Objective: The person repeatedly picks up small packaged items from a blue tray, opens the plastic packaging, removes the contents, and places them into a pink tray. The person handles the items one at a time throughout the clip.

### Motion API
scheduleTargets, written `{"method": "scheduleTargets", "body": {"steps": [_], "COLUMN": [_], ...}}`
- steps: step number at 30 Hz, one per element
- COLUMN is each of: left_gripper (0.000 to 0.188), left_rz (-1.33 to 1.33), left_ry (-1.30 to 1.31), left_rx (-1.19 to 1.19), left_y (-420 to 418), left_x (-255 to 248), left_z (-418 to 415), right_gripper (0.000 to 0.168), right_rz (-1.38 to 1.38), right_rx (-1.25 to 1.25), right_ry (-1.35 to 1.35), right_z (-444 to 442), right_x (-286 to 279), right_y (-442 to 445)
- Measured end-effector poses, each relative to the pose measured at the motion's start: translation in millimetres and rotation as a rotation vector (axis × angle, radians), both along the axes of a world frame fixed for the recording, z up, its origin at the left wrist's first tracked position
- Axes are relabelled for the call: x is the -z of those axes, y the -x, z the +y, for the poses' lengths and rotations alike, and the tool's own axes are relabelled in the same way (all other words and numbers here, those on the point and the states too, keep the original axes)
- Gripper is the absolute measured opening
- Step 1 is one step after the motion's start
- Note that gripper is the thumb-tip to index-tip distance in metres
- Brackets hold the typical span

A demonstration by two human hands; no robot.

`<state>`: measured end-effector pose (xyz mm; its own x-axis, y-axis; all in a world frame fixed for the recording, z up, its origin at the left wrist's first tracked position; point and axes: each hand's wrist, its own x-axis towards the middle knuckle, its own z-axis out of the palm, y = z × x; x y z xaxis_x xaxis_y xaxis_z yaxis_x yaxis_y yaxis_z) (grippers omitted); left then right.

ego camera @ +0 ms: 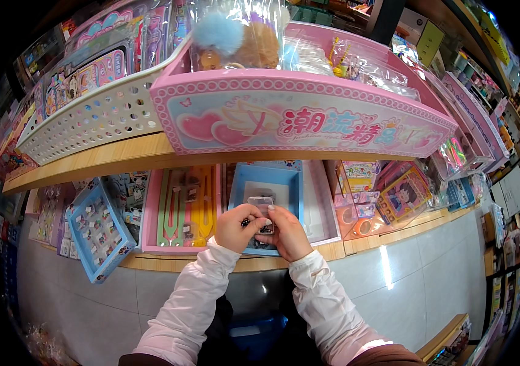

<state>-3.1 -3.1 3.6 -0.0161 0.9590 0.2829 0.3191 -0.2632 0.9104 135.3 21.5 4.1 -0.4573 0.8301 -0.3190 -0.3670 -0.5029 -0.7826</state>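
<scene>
A small clear plastic box (261,201) is held up between my two hands, its lid apparently raised. My left hand (237,226) pinches its left side; small dark bead-like pieces show by the fingers and inside the box. From the right, my right hand (289,235) grips the box with thumb and fingers. Both hands are over a light-blue tray (300,196), where another small clear box (267,193) lies just behind. My fingers hide part of the held box and the tray's front.
Beside the blue tray stands a pink tray (150,215) with green and yellow clip-shaped pieces. A second blue tray (125,244) of small packets tilts over the shelf's front edge. Overhead, a wooden shelf (150,145) carries a pink display box (251,123) and a white perforated basket (104,119).
</scene>
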Motion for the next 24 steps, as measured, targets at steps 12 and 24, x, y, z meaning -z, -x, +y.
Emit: {"method": "scheduleTargets", "body": {"steps": [12,24], "left_gripper": [0.013,0.010], "left_rz": [0.141,0.146], "left_ry": [-0.189,-0.168], "left_rx": [-0.010,0.037], "left_y": [-1,1], "left_x": [7,3], "left_z": [2,2], "right_gripper": [0.023,0.023], "right_rz": [-0.020,-0.012], "right_rx": [-0.008,-0.008], "right_ry": [0.008,0.012], "right_z": [0,-1], "right_x": [1,-1], "right_y": [0,0]}}
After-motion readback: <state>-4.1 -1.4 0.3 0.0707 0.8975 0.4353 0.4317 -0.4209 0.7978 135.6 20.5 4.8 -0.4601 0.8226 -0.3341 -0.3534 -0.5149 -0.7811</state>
